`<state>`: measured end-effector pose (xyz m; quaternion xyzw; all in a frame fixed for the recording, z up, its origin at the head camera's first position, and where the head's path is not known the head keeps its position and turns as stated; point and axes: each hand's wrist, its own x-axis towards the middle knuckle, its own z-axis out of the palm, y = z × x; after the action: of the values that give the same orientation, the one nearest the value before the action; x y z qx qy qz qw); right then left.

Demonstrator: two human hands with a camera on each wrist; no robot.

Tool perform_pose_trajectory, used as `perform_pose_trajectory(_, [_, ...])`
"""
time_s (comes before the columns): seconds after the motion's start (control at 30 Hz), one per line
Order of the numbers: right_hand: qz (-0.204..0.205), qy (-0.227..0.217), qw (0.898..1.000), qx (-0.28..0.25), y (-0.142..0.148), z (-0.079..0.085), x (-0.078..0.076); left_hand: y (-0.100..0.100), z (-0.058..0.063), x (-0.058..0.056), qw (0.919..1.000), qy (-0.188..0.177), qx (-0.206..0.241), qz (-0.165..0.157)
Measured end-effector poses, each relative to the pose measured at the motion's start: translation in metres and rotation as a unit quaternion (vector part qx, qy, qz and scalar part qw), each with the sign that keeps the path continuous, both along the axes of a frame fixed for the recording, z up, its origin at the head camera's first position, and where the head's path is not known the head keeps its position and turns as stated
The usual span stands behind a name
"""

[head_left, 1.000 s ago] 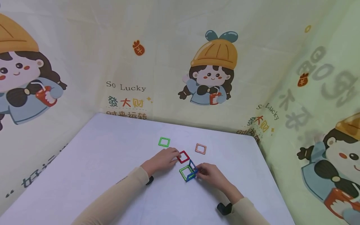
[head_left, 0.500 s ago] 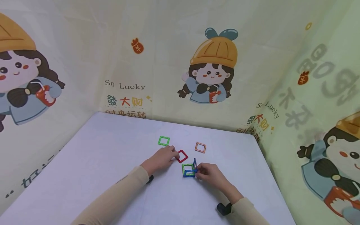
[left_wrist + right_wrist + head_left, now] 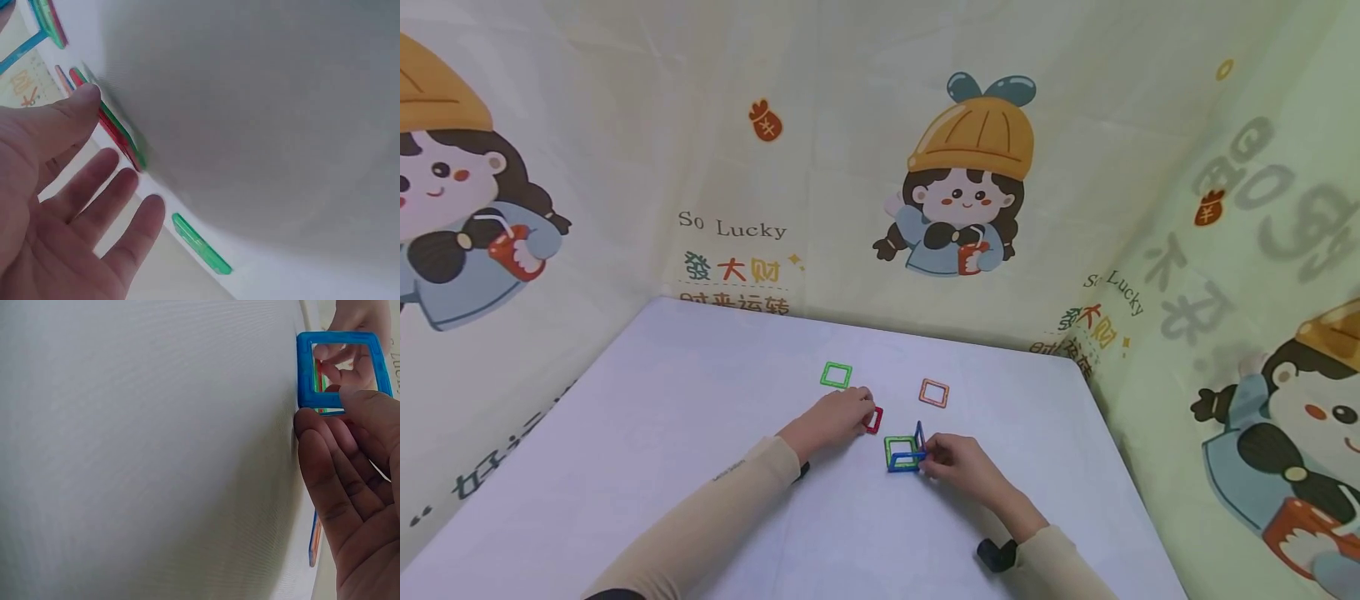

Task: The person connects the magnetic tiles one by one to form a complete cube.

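In the head view, my left hand (image 3: 833, 417) holds a red square magnetic tile (image 3: 877, 428) at the table's middle, its left part hidden by the fingers. The left wrist view has the thumb and fingers at the edges of this red tile (image 3: 117, 136). My right hand (image 3: 964, 468) pinches the corner where two blue square magnetic tiles (image 3: 906, 470) meet. Both blue tiles stand upright along two sides of a flat green square tile (image 3: 887, 450). Seen from the right wrist, one blue tile (image 3: 305, 370) is upright against my thumb and fingertips.
Another green square tile (image 3: 824, 373) lies flat beyond my left hand. An orange square tile (image 3: 921, 392) lies flat at the back right. The white table (image 3: 700, 392) borders printed cloth walls (image 3: 850, 167) at the back and sides.
The blue and green assembly has turned so its front blue tile faces me, then stayed put. My left hand has drawn the red tile leftward and turned it, away from the assembly.
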<state>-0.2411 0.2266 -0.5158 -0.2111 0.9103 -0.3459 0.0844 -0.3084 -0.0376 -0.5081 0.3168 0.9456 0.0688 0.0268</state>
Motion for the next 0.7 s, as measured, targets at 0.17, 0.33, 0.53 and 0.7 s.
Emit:
perform_pose_trajectory(0.17, [-0.002,0.005,1.0,0.003,0.001,-0.002,0.0,0.004,0.004,0.0,0.9984,-0.046,0.032,0.01])
perform_pose_trajectory(0.33, [0.0,0.007,1.0,-0.001,0.001,-0.002,-0.001,0.008,0.008,-0.001,0.9958,-0.058,0.069,0.012])
perform_pose_trajectory(0.53, [0.001,-0.001,1.0,0.002,0.001,-0.002,-0.001,0.017,0.009,0.0,0.9965,-0.054,0.063,0.007])
perform_pose_trajectory(0.7, [0.005,0.003,1.0,0.007,0.001,-0.002,-0.002,0.023,0.012,0.003,0.9966,-0.05,0.065,-0.006])
